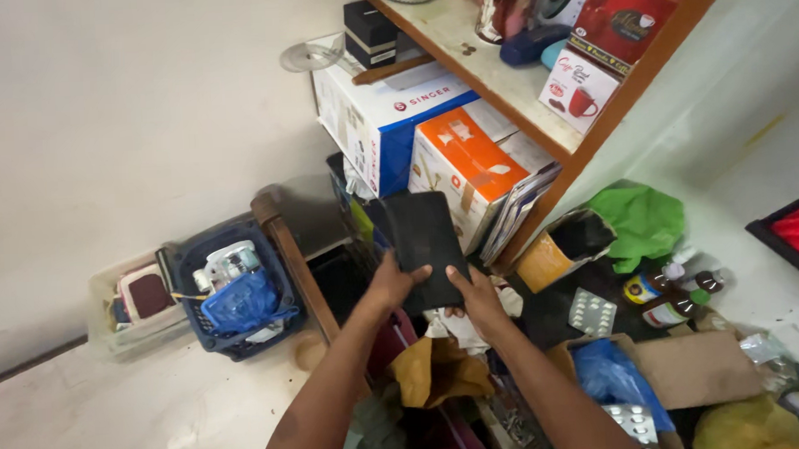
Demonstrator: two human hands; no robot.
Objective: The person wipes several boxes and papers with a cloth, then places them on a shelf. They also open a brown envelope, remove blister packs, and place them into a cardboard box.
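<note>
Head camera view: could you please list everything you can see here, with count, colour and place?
Flat pouch: one, black, centre, held in both hands.
Cardboard boxes: two, one white and blue, one orange and white, under the shelf.
Shelf: one, wooden, top right, carrying a red box and a white mug box.
Basket: one, dark blue, on the floor at left, filled with small items.
Plastic bag: one, green, right.
Bottles: about three, brown, right.
Blister packs: two, silver, right and bottom right.
Blue bag: one, bottom right.
Left hand: grips the pouch's lower left edge.
Right hand: grips the pouch's lower right edge.
</note>
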